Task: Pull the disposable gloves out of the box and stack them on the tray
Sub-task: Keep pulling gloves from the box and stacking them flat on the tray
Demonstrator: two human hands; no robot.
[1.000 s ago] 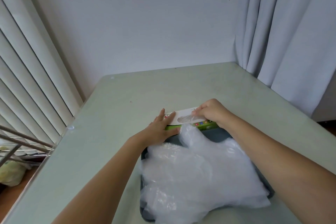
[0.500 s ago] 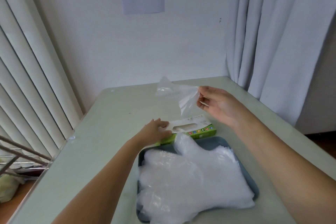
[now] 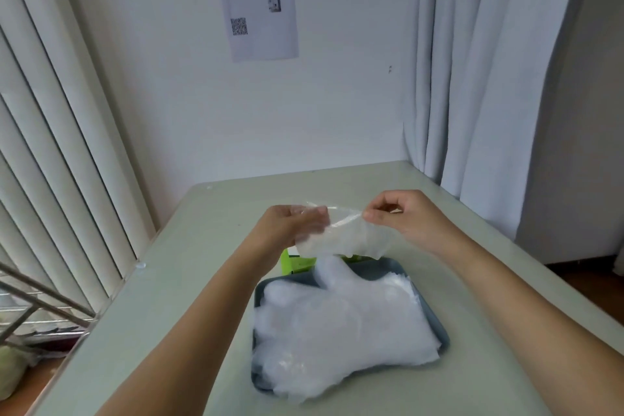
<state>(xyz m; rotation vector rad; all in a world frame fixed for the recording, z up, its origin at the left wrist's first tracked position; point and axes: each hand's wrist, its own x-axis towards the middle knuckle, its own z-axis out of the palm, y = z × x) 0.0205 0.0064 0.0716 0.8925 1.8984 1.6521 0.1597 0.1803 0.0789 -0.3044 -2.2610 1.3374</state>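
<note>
Grip by left hand (image 3: 285, 228), right hand (image 3: 403, 216), glove (image 3: 347, 241) stretched between

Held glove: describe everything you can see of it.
The held glove is thin, clear, crinkled plastic film, nearly see-through. It is stretched in the air between both hands: the left hand grips one end, the right hand pinches the other. Its lower edge sags toward the green box and the glove pile on the tray; contact with them is unclear.
</note>
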